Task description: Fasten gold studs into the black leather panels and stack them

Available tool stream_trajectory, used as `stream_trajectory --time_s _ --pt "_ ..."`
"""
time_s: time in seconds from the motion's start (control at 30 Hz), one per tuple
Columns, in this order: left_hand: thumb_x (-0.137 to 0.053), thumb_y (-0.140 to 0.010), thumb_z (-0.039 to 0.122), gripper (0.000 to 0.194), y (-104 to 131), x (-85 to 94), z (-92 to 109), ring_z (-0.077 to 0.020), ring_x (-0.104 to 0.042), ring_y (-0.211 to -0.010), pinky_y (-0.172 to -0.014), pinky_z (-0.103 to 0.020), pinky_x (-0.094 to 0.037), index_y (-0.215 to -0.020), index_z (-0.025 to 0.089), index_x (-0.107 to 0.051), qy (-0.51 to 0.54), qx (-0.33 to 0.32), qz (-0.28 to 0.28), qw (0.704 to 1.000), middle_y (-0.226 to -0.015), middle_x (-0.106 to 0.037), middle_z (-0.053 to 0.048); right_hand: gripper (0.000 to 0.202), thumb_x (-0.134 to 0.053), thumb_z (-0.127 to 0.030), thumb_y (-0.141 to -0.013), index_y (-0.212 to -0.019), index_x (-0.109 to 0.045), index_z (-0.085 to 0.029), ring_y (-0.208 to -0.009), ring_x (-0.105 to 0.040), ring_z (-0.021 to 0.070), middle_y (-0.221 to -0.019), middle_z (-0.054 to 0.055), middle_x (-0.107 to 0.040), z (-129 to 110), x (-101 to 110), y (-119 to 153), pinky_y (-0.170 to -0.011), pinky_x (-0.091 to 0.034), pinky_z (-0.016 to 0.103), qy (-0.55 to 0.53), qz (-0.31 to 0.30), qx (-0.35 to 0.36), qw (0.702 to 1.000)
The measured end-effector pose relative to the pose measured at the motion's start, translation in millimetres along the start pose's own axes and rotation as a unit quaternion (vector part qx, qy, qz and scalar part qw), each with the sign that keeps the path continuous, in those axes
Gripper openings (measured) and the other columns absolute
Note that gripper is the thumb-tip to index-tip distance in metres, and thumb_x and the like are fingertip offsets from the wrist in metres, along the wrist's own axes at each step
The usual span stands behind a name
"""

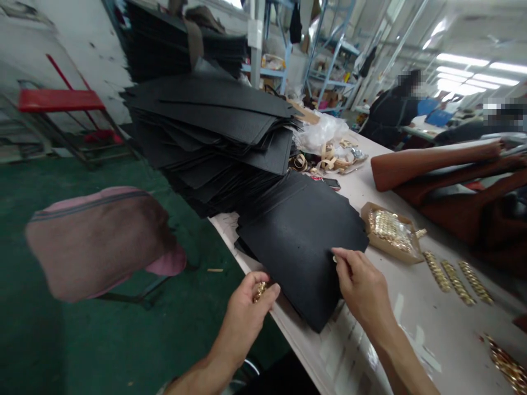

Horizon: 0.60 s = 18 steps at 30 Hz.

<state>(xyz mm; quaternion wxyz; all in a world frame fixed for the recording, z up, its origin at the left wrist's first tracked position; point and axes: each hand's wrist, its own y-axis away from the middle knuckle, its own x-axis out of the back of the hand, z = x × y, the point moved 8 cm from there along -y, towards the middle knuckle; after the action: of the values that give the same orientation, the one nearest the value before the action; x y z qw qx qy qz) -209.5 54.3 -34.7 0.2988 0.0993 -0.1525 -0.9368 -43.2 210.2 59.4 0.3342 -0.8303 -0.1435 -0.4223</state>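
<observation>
My left hand is curled round some shiny gold-coloured metal pieces, just off the table's near edge. My right hand pinches a small gold-coloured piece between thumb and forefinger, over the right side of a stack of black leather-like sheets. A tiny dark dot shows on the top sheet. To the right of my right hand stands a cardboard box filled with gold-coloured metal pieces. Beside it lie three rows of the same kind of gold hardware. The exact shape of the pieces in my hands is unclear.
A tall pile of black sheets rises behind the stack. Past it are clear plastic bags, tan strips and a phone. Brown leather pieces lie at right. A cloth-covered stool stands left. People work farther back.
</observation>
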Motion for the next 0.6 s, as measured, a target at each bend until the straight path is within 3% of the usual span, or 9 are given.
stream_trajectory --time_s 0.2,0.33,0.43,0.6 --pt "-0.069 -0.082 0.041 0.026 -9 7.6 16 -0.0082 -0.034 -0.057 -0.052 -0.019 -0.028 -0.077 0.020 -0.054 -0.004 -0.061 0.041 0.997 -0.062 -0.036 0.008 0.030 -0.042 -0.029 -0.102 -0.112 -0.066 -0.015 -0.083 -0.062 0.0216 -0.090 0.009 -0.065 -20 -6 6 -0.077 -0.048 0.033 0.090 -0.014 0.138 0.986" --pt "-0.070 -0.080 0.044 0.032 -12 1.2 17 -0.0073 -0.031 -0.053 -0.050 -0.018 -0.029 -0.073 0.021 -0.049 0.026 -0.059 0.033 0.997 -0.063 -0.034 0.008 0.029 -0.042 -0.030 -0.102 -0.108 -0.066 -0.015 -0.076 -0.060 0.0220 -0.081 0.007 -0.063 -21 -9 -5 -0.071 -0.046 0.033 0.149 0.002 0.140 0.979" --pt "-0.070 -0.077 0.047 0.035 -13 -7.7 18 -0.0056 -0.022 -0.044 -0.041 -0.018 -0.022 -0.073 0.022 -0.046 0.055 -0.038 0.017 0.998 -0.058 -0.031 0.010 0.027 -0.043 -0.026 -0.101 -0.098 -0.068 -0.016 -0.075 -0.059 0.0238 -0.078 0.008 -0.062 -29 -12 -10 -0.070 -0.045 0.035 0.197 -0.002 0.146 0.969" --pt "-0.071 -0.075 0.043 0.029 -9 -16.2 24 -0.0062 -0.022 -0.040 -0.037 -0.018 -0.020 -0.076 0.023 -0.050 0.084 -0.024 0.014 0.996 -0.053 -0.031 0.012 0.028 -0.041 -0.025 -0.102 -0.099 -0.067 -0.015 -0.074 -0.061 0.0233 -0.079 0.008 -0.063 -32 -12 12 -0.070 -0.047 0.036 0.143 -0.038 0.139 0.979"
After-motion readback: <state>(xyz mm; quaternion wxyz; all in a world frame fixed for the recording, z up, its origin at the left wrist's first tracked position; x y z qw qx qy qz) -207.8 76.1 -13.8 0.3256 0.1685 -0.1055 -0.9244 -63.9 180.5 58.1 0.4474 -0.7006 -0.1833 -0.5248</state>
